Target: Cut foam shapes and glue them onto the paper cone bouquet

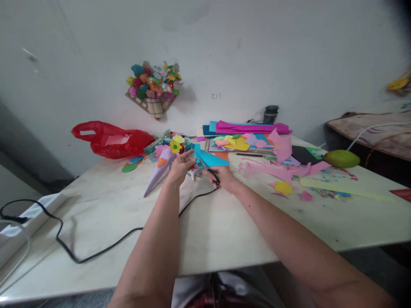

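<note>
A pair of black-handled scissors is in my right hand, its fingers closed around the handles. The blades point up and left, against a bright blue sheet of paper. My left hand pinches the left end of that paper, close to the blade tips. Just left of this hand lies a lilac paper cone with an orange heart on it. Yellow paper flowers stick out behind the cone. Part of the blue paper is hidden behind my right hand.
A red plastic bag sits at the back left. Pink paper scraps, stacked magenta sheets and a green mango lie to the right. A black cable crosses the table from a white power strip.
</note>
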`<state>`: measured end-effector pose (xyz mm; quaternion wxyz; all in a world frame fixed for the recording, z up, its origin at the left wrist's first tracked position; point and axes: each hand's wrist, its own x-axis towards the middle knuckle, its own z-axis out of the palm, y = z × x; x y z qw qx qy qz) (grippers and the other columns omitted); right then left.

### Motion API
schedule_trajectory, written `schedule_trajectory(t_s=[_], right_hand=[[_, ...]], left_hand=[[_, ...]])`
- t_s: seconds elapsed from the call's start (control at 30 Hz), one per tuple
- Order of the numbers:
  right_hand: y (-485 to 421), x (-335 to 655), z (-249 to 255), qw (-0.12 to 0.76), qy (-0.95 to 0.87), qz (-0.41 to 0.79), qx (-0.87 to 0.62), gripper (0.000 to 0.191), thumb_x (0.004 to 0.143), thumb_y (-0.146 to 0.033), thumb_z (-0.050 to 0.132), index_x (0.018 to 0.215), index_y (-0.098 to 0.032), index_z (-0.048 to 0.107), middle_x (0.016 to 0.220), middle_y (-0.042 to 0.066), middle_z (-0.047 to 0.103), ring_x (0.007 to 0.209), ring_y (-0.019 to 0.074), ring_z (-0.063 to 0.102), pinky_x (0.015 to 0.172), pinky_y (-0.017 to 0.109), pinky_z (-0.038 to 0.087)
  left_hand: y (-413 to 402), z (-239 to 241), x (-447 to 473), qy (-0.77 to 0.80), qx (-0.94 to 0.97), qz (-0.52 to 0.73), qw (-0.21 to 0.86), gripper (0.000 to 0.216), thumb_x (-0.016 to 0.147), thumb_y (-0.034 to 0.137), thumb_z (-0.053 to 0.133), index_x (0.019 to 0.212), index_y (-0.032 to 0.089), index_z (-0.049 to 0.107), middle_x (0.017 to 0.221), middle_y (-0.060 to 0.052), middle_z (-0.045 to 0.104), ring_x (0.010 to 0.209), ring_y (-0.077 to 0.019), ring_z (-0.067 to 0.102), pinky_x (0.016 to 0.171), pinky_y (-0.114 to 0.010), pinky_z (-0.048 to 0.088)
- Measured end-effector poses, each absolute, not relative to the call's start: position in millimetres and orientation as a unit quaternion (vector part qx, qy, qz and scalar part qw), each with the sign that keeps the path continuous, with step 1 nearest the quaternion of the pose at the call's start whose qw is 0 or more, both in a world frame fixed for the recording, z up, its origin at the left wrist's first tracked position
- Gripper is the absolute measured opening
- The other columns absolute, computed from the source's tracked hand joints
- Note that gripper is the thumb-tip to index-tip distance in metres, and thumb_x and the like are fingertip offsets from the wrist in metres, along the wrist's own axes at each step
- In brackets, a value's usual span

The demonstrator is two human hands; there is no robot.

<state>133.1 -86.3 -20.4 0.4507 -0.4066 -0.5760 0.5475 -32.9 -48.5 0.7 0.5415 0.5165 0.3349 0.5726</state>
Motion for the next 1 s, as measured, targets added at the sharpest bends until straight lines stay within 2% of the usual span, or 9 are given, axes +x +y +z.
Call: schedule_trajectory(t_s=[0.2, 0.37, 0.5, 0.7, 0.87, 1.0], right_hand=[[-86, 133, -21, 0.451, -0.577, 0.544, -0.41, 0.031, 0.065, -0.04, 0.074, 0.06, -0.015, 0.056, 0.043, -0.007, 0.045, 0.033, 0.004, 0.036, 0.033, 0.018, 0.027], [-83, 131, -22, 0.441, -0.569, 0.548, -0.426, 0.023, 0.068, -0.034, 0.074, 0.068, -0.015, 0.062, 0.043, -0.006, 0.046, 0.035, 0.0054, 0.037, 0.034, 0.019, 0.03], [-79, 130, -24, 0.437, -0.566, 0.554, -0.426, 0.021, 0.068, -0.034, 0.074, 0.071, -0.015, 0.065, 0.044, -0.006, 0.045, 0.036, 0.006, 0.038, 0.033, 0.019, 0.032], [-73, 131, -31, 0.439, -0.566, 0.563, -0.413, 0.024, 0.065, -0.036, 0.077, 0.073, -0.016, 0.066, 0.043, -0.005, 0.046, 0.036, 0.0063, 0.038, 0.031, 0.018, 0.03], [-78, 135, -29, 0.423, -0.563, 0.601, -0.378, 0.028, 0.069, -0.041, 0.074, 0.072, -0.015, 0.064, 0.046, -0.004, 0.049, 0.036, 0.0051, 0.039, 0.033, 0.017, 0.03], [-85, 145, -21, 0.394, -0.537, 0.664, -0.339, 0.041, 0.07, -0.049, 0.072, 0.088, -0.013, 0.065, 0.051, -0.004, 0.052, 0.036, 0.0043, 0.04, 0.031, 0.015, 0.022]], left_hand=[[-47, -1, -37, 0.331, 0.519, 0.569, 0.545, 0.067, 0.055, 0.022, 0.081, 0.117, 0.009, 0.058, 0.059, 0.004, 0.058, 0.051, -0.0098, 0.056, 0.055, -0.024, 0.046], [-45, 1, -38, 0.336, 0.485, 0.579, 0.562, 0.057, 0.062, 0.023, 0.074, 0.115, 0.008, 0.059, 0.066, 0.0, 0.062, 0.053, -0.0106, 0.057, 0.056, -0.027, 0.048], [-47, 2, -38, 0.336, 0.486, 0.587, 0.554, 0.059, 0.059, 0.019, 0.073, 0.115, 0.009, 0.059, 0.068, 0.0, 0.061, 0.055, -0.0108, 0.057, 0.058, -0.027, 0.049], [-50, 3, -40, 0.334, 0.505, 0.574, 0.551, 0.061, 0.057, 0.016, 0.072, 0.116, 0.009, 0.058, 0.064, 0.002, 0.058, 0.054, -0.0109, 0.056, 0.057, -0.027, 0.048], [-47, 6, -39, 0.342, 0.476, 0.567, 0.579, 0.055, 0.061, 0.014, 0.06, 0.116, 0.008, 0.056, 0.064, 0.0, 0.06, 0.051, -0.0122, 0.055, 0.054, -0.028, 0.048], [-46, 7, -37, 0.333, 0.464, 0.575, 0.586, 0.062, 0.061, 0.013, 0.052, 0.123, 0.007, 0.051, 0.059, 0.001, 0.058, 0.046, -0.0128, 0.053, 0.05, -0.027, 0.045]])
